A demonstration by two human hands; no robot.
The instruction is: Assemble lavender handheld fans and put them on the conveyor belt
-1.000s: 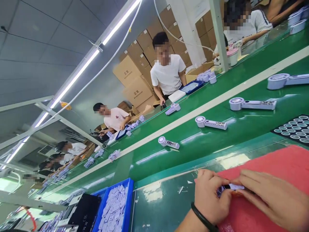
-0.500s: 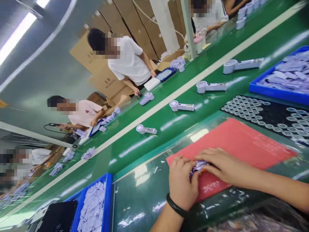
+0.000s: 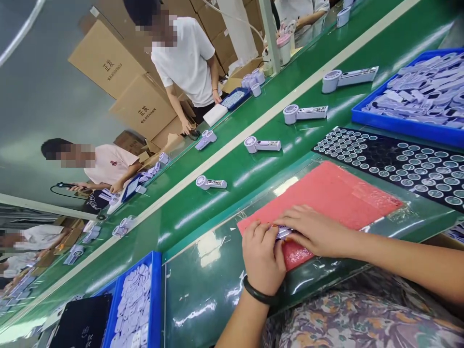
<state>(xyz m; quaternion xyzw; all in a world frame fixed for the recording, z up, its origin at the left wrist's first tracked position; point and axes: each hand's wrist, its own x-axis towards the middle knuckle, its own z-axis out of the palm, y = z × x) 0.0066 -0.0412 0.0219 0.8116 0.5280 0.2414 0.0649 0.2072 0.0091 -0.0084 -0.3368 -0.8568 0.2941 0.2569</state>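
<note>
A small purple part (image 3: 283,232) shows between my two hands, low over a red sheet (image 3: 326,193) on the green bench. My left hand (image 3: 264,253), with a black band at the wrist, has its fingers bent round the part's left side. From the right, my right hand (image 3: 313,229) presses on the same part with fingers and thumb. Most of the part is hidden under my fingers. Beyond the sheet, purple handheld fans (image 3: 263,145) lie in a spaced row on the green belt.
At the right are a blue tray of purple pieces (image 3: 357,113) and a black sheet with clear discs (image 3: 384,157). Another blue tray (image 3: 156,299) and a black panel (image 3: 81,321) are at lower left. People (image 3: 184,58) work across the belt (image 3: 188,212).
The view has shifted, so the hands and red sheet appear further left and higher. Both hands remain on the purple part. The belt's fans also appear further left.
</note>
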